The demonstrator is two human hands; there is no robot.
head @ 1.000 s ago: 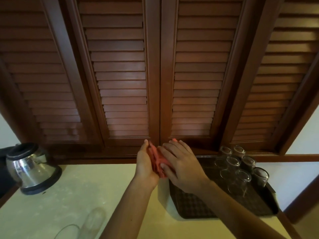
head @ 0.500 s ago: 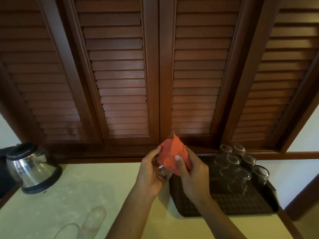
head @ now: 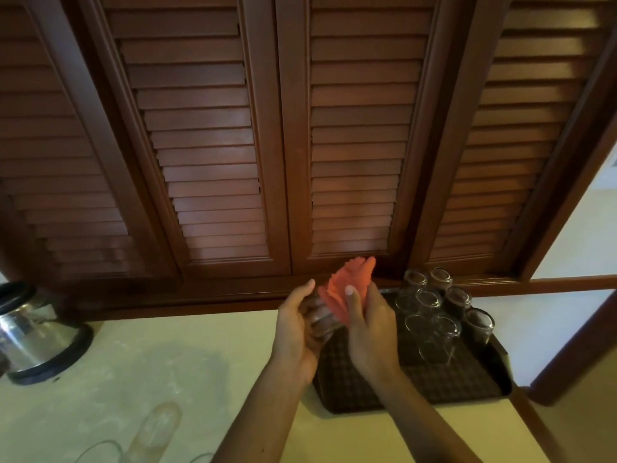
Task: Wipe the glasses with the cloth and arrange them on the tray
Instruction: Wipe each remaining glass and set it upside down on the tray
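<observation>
Orange cloth (head: 347, 292) is stuffed into a glass (head: 320, 317) above the tray's (head: 467, 382) left edge; the left hand (head: 297, 332) grips the glass, the right hand (head: 370, 335) pinches the cloth. Seven wiped glasses (head: 434, 309) stand on the tray.

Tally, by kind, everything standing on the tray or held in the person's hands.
Glasses: 7, six glasses on the tray, plus the held glass in the left hand
Cloths: 1, the orange cloth in the right hand
Total: 8
</observation>
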